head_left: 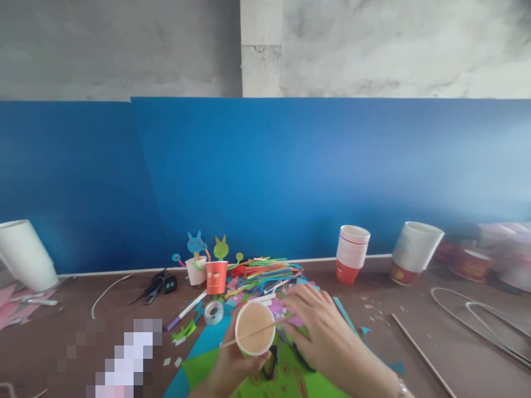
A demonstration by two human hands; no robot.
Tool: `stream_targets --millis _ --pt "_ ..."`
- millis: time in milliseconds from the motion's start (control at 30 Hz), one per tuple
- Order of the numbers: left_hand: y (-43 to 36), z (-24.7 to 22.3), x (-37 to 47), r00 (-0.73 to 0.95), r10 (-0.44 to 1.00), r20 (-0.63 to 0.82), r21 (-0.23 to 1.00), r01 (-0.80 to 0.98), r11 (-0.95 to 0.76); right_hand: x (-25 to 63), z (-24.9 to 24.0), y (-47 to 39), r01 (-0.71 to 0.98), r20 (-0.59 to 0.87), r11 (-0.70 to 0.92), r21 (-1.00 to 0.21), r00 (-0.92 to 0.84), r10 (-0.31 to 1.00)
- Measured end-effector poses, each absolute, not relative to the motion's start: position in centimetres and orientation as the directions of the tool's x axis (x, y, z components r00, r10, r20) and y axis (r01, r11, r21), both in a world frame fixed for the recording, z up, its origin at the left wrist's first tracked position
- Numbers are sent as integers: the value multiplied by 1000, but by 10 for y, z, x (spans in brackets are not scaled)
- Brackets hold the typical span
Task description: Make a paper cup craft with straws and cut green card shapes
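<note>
the paper cup is wrapped by the left hand's fingers above the green paper, its round end turned up, seemingly for steadiness. across it a thin stick is seen, its right end met by the right hand's loosely curved fingers; whether it is pinched cannot be told.

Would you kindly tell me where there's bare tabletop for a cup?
The tabletop looks mostly bare between the thin rod and looped cable, right, and between the white cylinder and thin cord, left; straws, green paper and scissors crowd the middle.
</note>
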State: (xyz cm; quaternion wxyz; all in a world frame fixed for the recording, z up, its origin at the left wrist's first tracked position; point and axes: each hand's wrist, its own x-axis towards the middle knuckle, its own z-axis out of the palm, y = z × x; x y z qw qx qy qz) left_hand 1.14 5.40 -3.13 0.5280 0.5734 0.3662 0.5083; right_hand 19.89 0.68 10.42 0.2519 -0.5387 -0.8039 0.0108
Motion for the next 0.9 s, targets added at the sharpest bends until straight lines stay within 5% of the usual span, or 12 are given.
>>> stream_targets --millis 200,467,700,900 --pt "54 -12 8 322 925 200 980 -62 -190 223 109 21 914 218 336 -226 -289 932" --pt "51 -12 15 387 888 249 969 -101 -228 203 88 22 844 317 302 -444 -167 934" --pt "49 -18 21 429 850 307 951 -184 -251 184 83 17 818 436 422 -390 -240 867" --pt "53 -16 17 318 907 277 959 -153 -240 202 85 18 906 271 184 -381 -81 959"
